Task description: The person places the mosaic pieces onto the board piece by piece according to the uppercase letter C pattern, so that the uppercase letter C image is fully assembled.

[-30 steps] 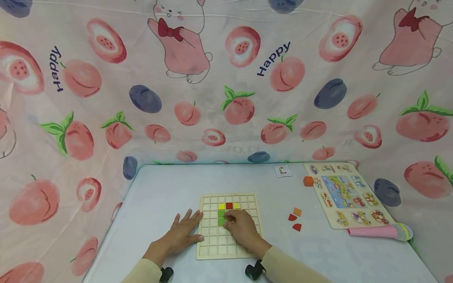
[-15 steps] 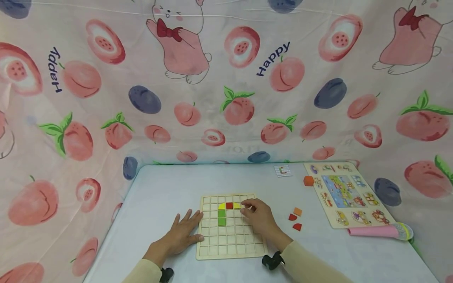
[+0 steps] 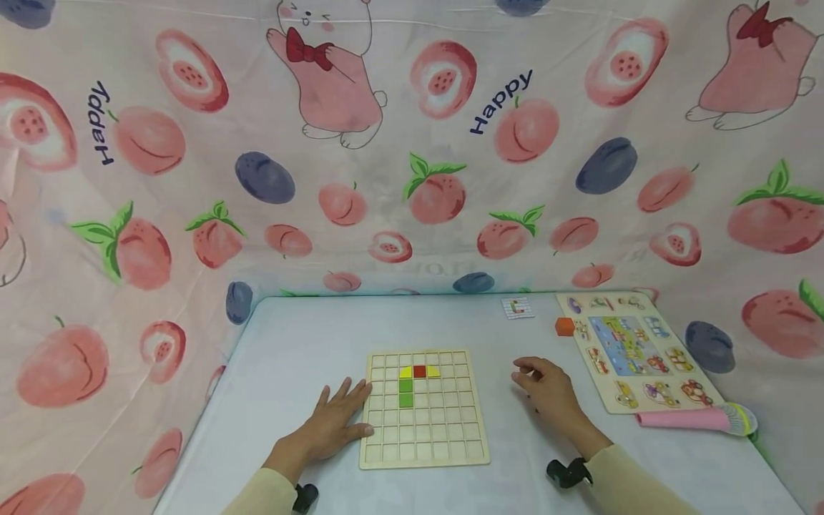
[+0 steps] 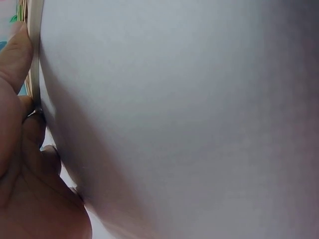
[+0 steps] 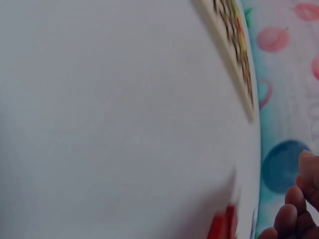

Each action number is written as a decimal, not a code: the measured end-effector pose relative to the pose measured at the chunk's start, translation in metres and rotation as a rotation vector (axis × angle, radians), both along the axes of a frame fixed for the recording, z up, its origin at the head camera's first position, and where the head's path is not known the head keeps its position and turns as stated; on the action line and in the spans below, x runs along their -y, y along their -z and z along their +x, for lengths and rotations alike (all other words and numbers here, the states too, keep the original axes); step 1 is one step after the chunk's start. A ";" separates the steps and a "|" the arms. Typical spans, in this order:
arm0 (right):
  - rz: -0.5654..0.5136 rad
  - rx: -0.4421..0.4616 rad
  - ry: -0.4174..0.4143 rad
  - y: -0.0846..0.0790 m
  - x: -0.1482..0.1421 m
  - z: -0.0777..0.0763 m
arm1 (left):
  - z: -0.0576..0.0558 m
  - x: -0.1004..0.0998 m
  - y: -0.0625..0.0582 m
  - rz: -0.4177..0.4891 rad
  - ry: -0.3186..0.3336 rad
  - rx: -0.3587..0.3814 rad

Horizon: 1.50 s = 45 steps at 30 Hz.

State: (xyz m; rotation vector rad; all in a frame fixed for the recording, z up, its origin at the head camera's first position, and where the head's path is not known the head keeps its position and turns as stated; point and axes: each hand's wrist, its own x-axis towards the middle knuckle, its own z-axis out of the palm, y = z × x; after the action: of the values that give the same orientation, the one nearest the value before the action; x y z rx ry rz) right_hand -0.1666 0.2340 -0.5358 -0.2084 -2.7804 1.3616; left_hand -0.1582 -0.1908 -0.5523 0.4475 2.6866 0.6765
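A wooden grid board (image 3: pixel 444 432) lies on the white table. Its upper cells hold a red square (image 3: pixel 420 371) between two yellow pieces, with two green squares (image 3: pixel 405 393) below the left one. My left hand (image 3: pixel 331 423) rests with spread fingers against the board's left edge, and the left wrist view has its thumb at the board's side (image 4: pixel 35 64). To the right of the board, my right hand (image 3: pixel 552 400) hovers with loosely bent fingers and nothing visible in them. It mostly covers the loose pieces in the head view; blurred red pieces (image 5: pixel 224 224) show in the right wrist view.
An orange block (image 3: pixel 564 327) sits by the corner of a picture puzzle board (image 3: pixel 599 390) at the right. A pink toy microphone (image 3: pixel 685 419) lies along that board's near edge. Near the back stands a small lined card (image 3: pixel 518 308). A fruit-print curtain (image 3: pixel 386 179) hangs behind.
My right hand has moved right, from the green squares past the yellow piece and off the grid board to the loose pieces. My left hand has stayed at the board's edge.
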 end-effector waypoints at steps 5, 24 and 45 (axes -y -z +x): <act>0.042 0.057 0.003 0.009 -0.031 0.011 | 0.001 -0.001 0.000 0.004 -0.002 0.004; 0.208 0.058 -0.060 0.021 -0.045 0.027 | 0.002 -0.002 0.000 0.016 -0.008 0.004; 0.185 0.140 -0.136 0.020 -0.056 0.041 | 0.002 -0.002 -0.003 0.023 -0.017 0.003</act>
State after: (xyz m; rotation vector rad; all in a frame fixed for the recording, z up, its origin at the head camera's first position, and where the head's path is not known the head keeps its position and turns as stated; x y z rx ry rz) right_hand -0.1256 0.2897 -0.5562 -0.1140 -3.0671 1.1451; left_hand -0.1561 -0.1885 -0.5494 0.4302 2.6855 0.7131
